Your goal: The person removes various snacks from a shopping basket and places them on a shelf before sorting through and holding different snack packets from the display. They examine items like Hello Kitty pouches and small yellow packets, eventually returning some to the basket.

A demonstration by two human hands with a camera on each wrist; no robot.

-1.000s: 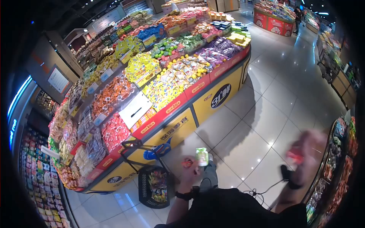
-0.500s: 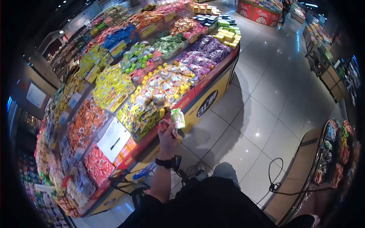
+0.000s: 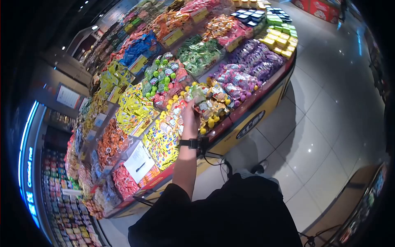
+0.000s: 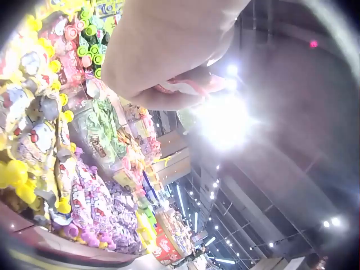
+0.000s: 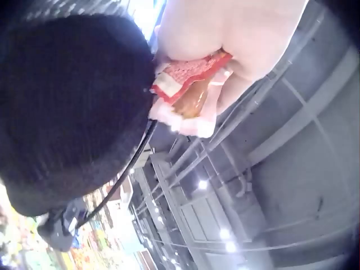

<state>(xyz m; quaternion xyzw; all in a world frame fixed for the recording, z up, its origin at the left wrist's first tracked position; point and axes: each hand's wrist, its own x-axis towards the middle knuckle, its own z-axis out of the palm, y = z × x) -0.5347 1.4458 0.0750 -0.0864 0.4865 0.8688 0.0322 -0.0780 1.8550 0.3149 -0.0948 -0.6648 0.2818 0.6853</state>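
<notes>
In the head view my left hand (image 3: 190, 117) reaches over the display, among clear bags with yellow caps (image 3: 169, 119). It grips a green-and-white packet (image 3: 198, 97) at its fingertips. The left wrist view shows that hand (image 4: 169, 48) with a red-and-white wrapper (image 4: 194, 86) between its curled fingers. My right hand (image 5: 236, 34) appears only in the right wrist view, where its fingers are curled round a red packet (image 5: 188, 74) with a clear part showing something brown.
The candy display has a dark red rim (image 3: 247, 108). A white sheet (image 3: 139, 161) with a black pen lies on its left part. Tiled floor (image 3: 319, 142) runs along the right, with another stand (image 3: 362, 197) at the lower right. A black cable hangs near my legs.
My left hand, still gripping the green-and-white packet, has moved from beside the display's edge to over the bags with yellow caps. The basket seen earlier has left the head view.
</notes>
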